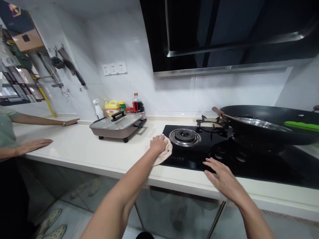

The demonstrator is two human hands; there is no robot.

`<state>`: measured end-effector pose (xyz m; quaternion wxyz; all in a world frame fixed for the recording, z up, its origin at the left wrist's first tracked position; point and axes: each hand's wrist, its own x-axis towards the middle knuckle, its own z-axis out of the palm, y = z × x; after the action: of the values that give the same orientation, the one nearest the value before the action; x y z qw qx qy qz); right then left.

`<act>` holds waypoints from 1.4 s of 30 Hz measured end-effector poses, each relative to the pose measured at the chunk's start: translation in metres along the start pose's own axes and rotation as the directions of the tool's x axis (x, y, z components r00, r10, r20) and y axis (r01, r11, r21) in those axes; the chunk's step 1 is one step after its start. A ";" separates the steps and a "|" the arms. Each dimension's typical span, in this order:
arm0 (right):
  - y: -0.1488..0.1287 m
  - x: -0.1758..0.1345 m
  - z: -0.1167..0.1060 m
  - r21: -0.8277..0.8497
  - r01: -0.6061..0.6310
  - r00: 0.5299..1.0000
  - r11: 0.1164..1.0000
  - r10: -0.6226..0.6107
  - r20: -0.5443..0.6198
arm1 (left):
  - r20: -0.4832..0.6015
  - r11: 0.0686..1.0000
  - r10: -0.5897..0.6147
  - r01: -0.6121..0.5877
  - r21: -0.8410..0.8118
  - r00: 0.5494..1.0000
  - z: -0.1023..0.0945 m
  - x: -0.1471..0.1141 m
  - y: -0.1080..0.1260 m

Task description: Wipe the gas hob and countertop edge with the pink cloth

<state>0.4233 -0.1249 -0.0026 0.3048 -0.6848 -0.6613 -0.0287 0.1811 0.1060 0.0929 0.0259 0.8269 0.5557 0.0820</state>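
Cooktop and cloth

The pale surface carries the black cooktop; the right hand is at its front edge, fingers apart. The cloth lies across its left edge, the left hand's fingers clamped on it.

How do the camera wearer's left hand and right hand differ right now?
The left hand holds a pale cloth; the right hand holds nothing.
The left hand is bent over the cloth, while the right hand is open and spread.
The left hand is at the left edge of the black stove; the right hand is by its front edge, and whether it touches is unclear.
Both are bare and reach forward.
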 end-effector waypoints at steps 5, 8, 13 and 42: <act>0.001 0.002 -0.001 0.013 0.006 1.000 1.000 -0.005 -0.010 | 0.017 0.999 0.034 -0.034 -0.029 0.999 0.011 -0.022 0.032; 0.002 0.002 0.001 0.025 -0.035 0.999 0.999 0.036 -0.017 | 0.019 0.988 0.148 -0.147 -0.049 0.989 0.020 -0.047 0.054; 0.001 0.001 0.008 -0.029 -0.106 0.982 0.994 0.100 -0.157 | -0.035 0.917 0.375 -0.376 -0.129 0.926 0.037 -0.081 0.108; 0.013 0.001 -0.010 0.070 -0.173 0.977 0.982 0.180 -0.113 | -0.440 0.935 0.276 -0.344 -0.081 0.855 0.029 -0.166 -0.068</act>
<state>0.4388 -0.1281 0.0008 0.3652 -0.7285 -0.5791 -0.0225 0.0624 -0.0196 0.0372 -0.0435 0.8637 0.3989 0.3049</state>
